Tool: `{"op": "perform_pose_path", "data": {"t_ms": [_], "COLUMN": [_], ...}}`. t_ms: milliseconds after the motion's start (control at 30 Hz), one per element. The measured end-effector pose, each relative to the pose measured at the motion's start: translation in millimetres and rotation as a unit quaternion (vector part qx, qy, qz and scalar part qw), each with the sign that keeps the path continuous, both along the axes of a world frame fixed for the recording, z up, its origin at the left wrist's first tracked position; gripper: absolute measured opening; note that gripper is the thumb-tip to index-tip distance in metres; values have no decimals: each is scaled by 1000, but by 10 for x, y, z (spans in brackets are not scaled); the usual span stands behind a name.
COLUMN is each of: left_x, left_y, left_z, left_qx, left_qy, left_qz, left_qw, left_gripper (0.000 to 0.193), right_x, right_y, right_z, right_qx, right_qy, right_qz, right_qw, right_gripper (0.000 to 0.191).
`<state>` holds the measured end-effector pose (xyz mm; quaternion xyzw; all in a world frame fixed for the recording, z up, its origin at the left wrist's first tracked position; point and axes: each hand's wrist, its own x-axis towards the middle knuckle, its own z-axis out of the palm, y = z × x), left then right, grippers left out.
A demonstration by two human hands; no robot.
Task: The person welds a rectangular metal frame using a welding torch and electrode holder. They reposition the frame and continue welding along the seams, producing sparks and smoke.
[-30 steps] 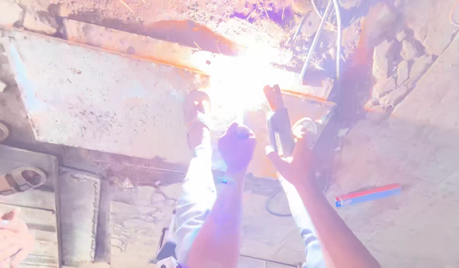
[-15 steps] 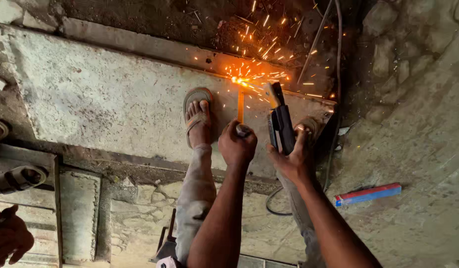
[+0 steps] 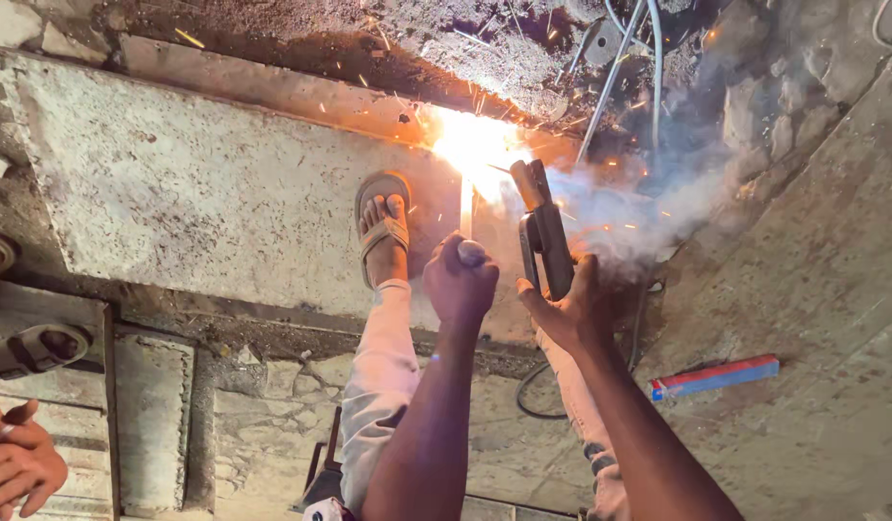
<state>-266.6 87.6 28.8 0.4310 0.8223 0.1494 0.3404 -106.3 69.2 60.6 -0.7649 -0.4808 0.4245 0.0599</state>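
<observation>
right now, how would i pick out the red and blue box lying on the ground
Start at the bright welding flash at the edge of the big concrete slab, then drop down and right past the right hand holding the electrode holder. The long, thin box lies alone on bare concrete, the only red thing there, with one blue end.

1. Black electrode holder (image 3: pixel 545 241), gripped in the right hand's fingers (image 3: pixel 571 304).
2. White-orange glare (image 3: pixel 475 145) just beyond the fingers.
3. Red-and-blue box (image 3: pixel 714 377) right of them.
4. Tan sandal (image 3: pixel 383 227), pale pink trousers (image 3: pixel 383 371) left of them.
</observation>
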Motion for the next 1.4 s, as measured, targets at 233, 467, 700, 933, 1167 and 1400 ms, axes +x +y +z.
{"op": "perform_pose_path", "data": {"t_ms": [233, 467, 700, 933, 1167, 1400], "left_x": [-10, 18, 52, 25, 16, -3], "left_y": [-45, -34, -4, -78, -91, -18], "left_z": [-27, -29, -19, -92, -138, 30], "left_qx": [55, 5, -42, 9, 5, -63], "left_qy": [-46, -23, 26, -30, -78, -102], "left_qz": [-12, 14, 26, 34, 55, 24], "left_qw": [997, 1000, 998, 999, 995, 993], "left_gripper": [11, 10, 9, 14, 13, 17], "right_x": [-19, -34, -33, 6, 4, 37], "right_y": [86, 95, 40, 8, -26, -120], "right_z": [96, 106, 55, 12, -48, -175], "right_qx": [-95, -76, 40, 21, 57, 147], "right_qy": [-12, -5, -40, -25, -50, -1], "right_qz": [-28, -23, 92, 94, 104, 67], "right_qw": [995, 997, 994, 995, 992, 987], "right_gripper": [74, 70, 70, 77, 72, 72]}}
